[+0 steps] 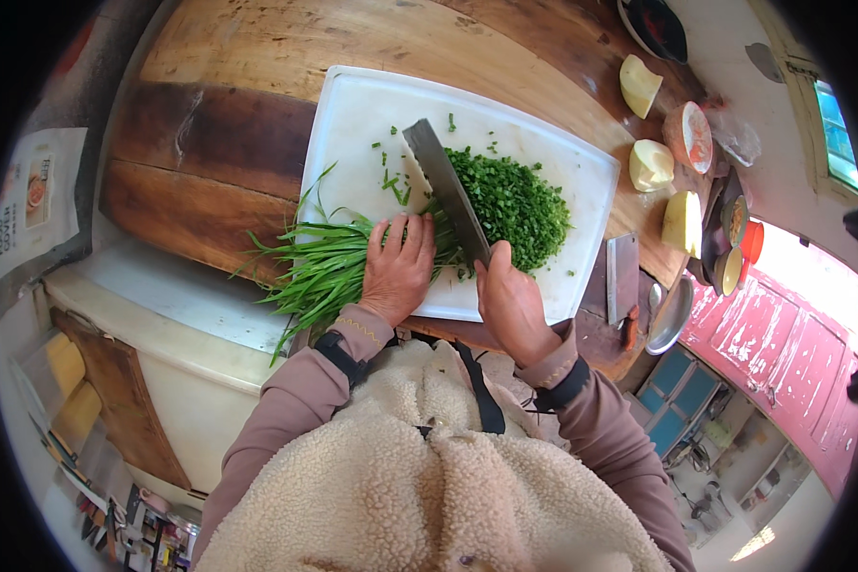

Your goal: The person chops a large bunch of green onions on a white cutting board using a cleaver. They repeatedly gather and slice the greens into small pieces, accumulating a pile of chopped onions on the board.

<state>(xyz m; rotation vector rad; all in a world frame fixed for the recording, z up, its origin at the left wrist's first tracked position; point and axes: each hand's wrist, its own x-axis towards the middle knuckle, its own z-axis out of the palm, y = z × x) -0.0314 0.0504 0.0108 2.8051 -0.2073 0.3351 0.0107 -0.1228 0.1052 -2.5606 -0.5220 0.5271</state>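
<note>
My left hand [402, 266] presses down on a bunch of long green leaves, apparently garlic chives [322, 250], whose tips hang over the left edge of a white plastic cutting board [357, 150]. In my right hand [511, 300] is the handle of a broad-bladed kitchen cleaver [447, 182]. Its blade stands across the bunch, just right of my left fingers. Against the blade's right side lies a heap of finely chopped greens [518, 207]. A few loose green bits are scattered on the board's upper left part.
A second cleaver [622, 275] lies right of the board on the wooden table [214, 136]. Beyond it are a metal tray [671, 318], a spoon [655, 296], pale cut vegetable pieces [651, 166], a bowl [688, 137] and small bowls [728, 272]. A light counter edge [164, 343] runs at the left.
</note>
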